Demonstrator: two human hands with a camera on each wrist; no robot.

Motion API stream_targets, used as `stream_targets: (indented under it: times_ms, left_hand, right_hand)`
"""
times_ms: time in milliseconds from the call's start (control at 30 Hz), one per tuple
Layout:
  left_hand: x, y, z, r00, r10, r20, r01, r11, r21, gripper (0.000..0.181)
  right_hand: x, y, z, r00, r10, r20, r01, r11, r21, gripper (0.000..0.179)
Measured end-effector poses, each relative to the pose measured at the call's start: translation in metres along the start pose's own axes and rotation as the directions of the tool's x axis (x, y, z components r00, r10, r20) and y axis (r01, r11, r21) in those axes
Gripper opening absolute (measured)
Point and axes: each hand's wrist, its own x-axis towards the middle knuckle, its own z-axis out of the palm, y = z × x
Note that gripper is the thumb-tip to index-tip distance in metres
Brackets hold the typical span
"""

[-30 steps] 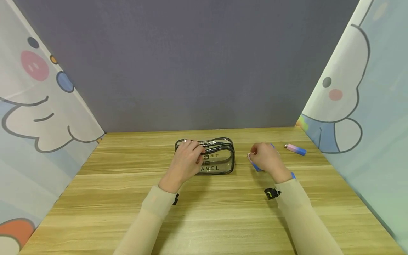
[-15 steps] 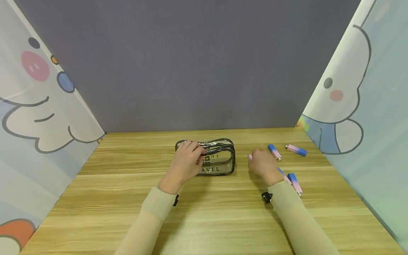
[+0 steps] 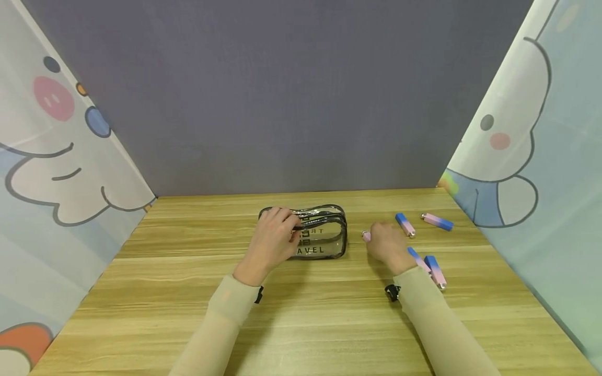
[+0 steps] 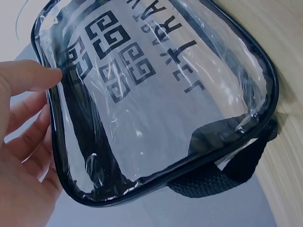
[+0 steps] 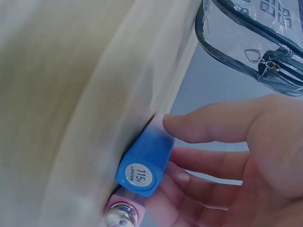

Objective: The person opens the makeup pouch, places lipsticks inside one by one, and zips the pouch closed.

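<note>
My left hand (image 3: pixel 273 235) grips the upper edge of a clear pouch (image 3: pixel 324 243) with black piping and dark print. In the left wrist view, the thumb lies on the outside of the pouch (image 4: pixel 151 118) and the fingers are behind its edge. To the right of the pouch, my right hand (image 3: pixel 388 244) pinches a pink-and-blue lipstick (image 3: pixel 366 236), mostly covered in the head view. The right wrist view shows the thumb on the side of this lipstick (image 5: pixel 147 151), its blue end labelled "115 LIPSTICK". The lipstick is low at the tabletop; whether it touches is unclear.
Behind and right of my right hand lie two lipsticks, one nearer (image 3: pixel 405 225) and one farther right (image 3: pixel 437 221). Two more, left (image 3: pixel 419 261) and right (image 3: pixel 435 271), lie close together by the right wrist. A grey panel (image 3: pixel 296 104) stands behind the wooden table (image 3: pixel 310 334).
My right hand has drawn slightly nearer to me and left, uncovering other lipsticks. The pinched lipstick has shifted and turned a little. My left hand has stayed on the pouch.
</note>
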Motion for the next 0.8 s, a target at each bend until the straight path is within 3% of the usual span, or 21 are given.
stream_targets:
  times_ms: [200,333,800]
  left_hand:
    - [-0.001,-0.003,-0.003,1.0,-0.006,0.004,0.006,1.0,-0.001,0.018]
    - [-0.001,-0.005,-0.005,0.999,-0.023,0.038,0.024,1.0,-0.02,0.019]
    - [-0.001,-0.009,-0.01,0.995,-0.059,0.078,0.064,0.996,-0.064,0.017]
  right_hand:
    - [0.0,0.001,0.002,0.999,-0.033,0.042,0.034,0.999,-0.033,0.008]
    - [0.0,0.004,0.0,0.997,-0.058,0.058,0.058,0.998,0.004,0.006]
    - [-0.001,0.003,-0.014,0.996,-0.068,0.054,0.065,0.996,0.063,0.024]
